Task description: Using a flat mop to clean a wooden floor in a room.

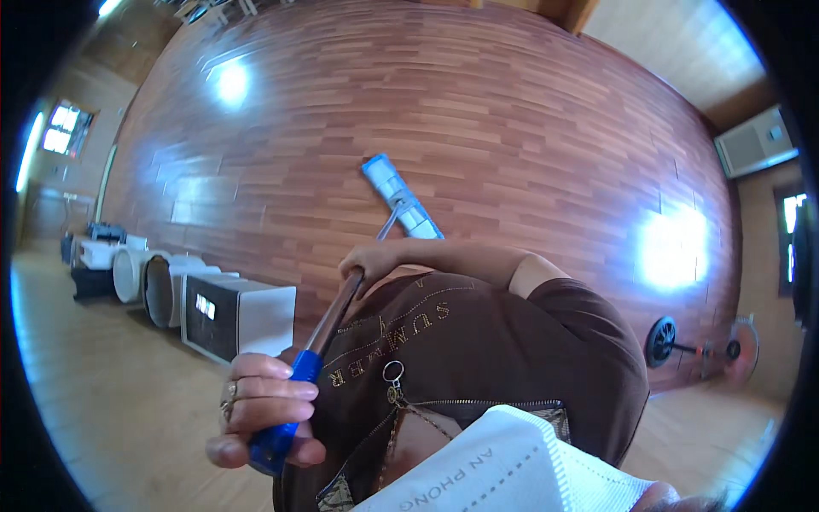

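Observation:
A flat mop is in my hands, its pole (334, 314) slanting from the lower left up toward the floor in front of me. My left hand (269, 410) is closed round the blue grip (293, 401) at the near end, with a ring on one finger. Across my body reaches my right arm, and my right hand (374, 258) wraps the metal pole farther down. Beyond that hand, the light blue mop head (388, 183) lies flat on the wood floor (512, 128), set at a diagonal.
Along the left wall stand a black-and-white box-shaped item (264, 316), several white round bins or drums (130, 273) and other goods. On the right are a fan with a black round base (661, 341) and a white wall unit (758, 143). Furniture legs (247, 7) show at the far left.

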A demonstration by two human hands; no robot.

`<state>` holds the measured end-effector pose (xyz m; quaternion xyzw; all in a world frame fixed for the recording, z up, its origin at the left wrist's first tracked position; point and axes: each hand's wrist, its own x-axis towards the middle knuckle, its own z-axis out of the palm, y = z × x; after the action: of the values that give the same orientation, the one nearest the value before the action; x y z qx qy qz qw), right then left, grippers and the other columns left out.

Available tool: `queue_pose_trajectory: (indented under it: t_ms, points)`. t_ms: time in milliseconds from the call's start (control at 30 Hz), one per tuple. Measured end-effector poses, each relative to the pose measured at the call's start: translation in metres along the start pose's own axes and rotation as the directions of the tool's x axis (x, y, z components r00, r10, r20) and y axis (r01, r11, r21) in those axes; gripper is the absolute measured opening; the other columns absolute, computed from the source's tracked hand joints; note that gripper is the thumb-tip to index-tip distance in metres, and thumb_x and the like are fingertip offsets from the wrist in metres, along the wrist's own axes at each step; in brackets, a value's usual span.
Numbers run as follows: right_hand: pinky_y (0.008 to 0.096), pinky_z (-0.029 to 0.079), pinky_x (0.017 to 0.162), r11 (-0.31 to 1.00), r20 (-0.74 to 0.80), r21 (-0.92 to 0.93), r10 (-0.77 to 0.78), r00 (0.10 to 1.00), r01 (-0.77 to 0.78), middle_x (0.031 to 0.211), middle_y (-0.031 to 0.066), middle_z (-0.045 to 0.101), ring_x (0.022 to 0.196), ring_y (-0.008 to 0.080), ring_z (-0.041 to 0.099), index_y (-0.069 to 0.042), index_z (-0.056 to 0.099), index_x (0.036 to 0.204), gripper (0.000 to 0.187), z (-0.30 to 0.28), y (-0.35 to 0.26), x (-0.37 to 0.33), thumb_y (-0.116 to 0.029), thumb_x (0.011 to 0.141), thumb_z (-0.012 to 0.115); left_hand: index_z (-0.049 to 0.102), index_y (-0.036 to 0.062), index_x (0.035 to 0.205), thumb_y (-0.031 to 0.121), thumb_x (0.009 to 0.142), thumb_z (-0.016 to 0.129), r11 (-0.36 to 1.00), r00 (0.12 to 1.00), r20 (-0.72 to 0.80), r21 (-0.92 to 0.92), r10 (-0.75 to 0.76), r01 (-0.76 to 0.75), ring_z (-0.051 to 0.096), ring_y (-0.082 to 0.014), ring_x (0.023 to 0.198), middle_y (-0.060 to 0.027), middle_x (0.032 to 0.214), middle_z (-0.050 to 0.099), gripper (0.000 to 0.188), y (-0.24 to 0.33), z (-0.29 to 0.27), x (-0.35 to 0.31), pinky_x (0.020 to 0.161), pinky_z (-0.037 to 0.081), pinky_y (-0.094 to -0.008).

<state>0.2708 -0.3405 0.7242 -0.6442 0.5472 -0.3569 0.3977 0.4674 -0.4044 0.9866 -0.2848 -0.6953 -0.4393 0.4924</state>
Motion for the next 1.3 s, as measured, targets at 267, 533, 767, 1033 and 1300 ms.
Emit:
queue_pose_trajectory:
  t_ms: [267,533,767,1033,1300]
  points:
    - [0.0434,0.036,0.082,0.97,0.082,-0.123,-0.2,0.976,0.209,0.065,0.0071,0.059,0.068,0.0309,0.059,-0.016,0.059,0.067,0.016,-0.05,0.01,-0.095,-0.027,0.071,0.07,0.045,0.0124,0.096,0.032,0.084,0.072,0.943,0.95,0.295,0.333,-0.106,0.002,0.061,-0.0165,0.059,-0.0009,0.075,0.06,0.036,0.015,0.143,0.046,0.062,0.045,-0.0382]
    - [0.0435,0.033,0.08,0.928,-0.032,-0.347,-0.156,0.987,0.135,0.065,0.0021,0.059,0.069,0.0264,0.059,-0.019,0.057,0.065,0.008,-0.034,0.072,-0.076,-0.017,0.067,0.064,0.044,0.0145,0.088,0.024,0.074,0.081,0.873,0.963,0.086,0.449,-0.254,0.19,0.067,-0.0225,0.068,-0.0019,0.077,0.063,0.041,0.004,0.135,-0.042,0.069,0.046,-0.0413]
    - [0.0446,0.037,0.072,0.853,-0.231,-0.482,0.096,0.968,-0.2,0.068,0.0014,0.06,0.078,0.0245,0.062,-0.019,0.061,0.069,0.005,0.033,0.258,-0.012,-0.019,0.067,0.066,0.047,0.0104,0.085,0.01,0.076,0.077,0.881,0.922,0.062,0.326,-0.382,0.343,0.067,-0.0286,0.085,-0.0085,0.084,0.064,0.031,-0.079,0.079,-0.25,0.087,0.045,-0.0479]
    - [0.0454,0.042,0.071,0.7,-0.437,-0.436,0.386,0.812,-0.566,0.094,-0.0007,0.067,0.096,0.0221,0.063,-0.022,0.067,0.088,0.026,0.085,0.19,0.001,-0.038,0.07,0.077,0.047,0.0079,0.081,0.006,0.075,0.077,0.885,0.847,0.261,0.178,-0.464,0.43,0.064,-0.0312,0.102,-0.0111,0.092,0.066,0.031,0.001,-0.031,-0.257,0.092,0.043,-0.0456]
    - [0.0467,0.036,0.074,0.595,-0.677,-0.271,0.441,0.59,-0.756,0.088,-0.0012,0.06,0.096,0.0225,0.058,-0.018,0.058,0.079,0.022,0.125,0.077,0.069,-0.018,0.065,0.075,0.051,0.0102,0.077,0.004,0.072,0.075,0.817,0.678,0.524,0.061,-0.515,0.574,0.057,-0.0265,0.119,-0.0068,0.105,0.066,0.025,0.012,-0.197,-0.22,0.099,0.036,-0.0416]
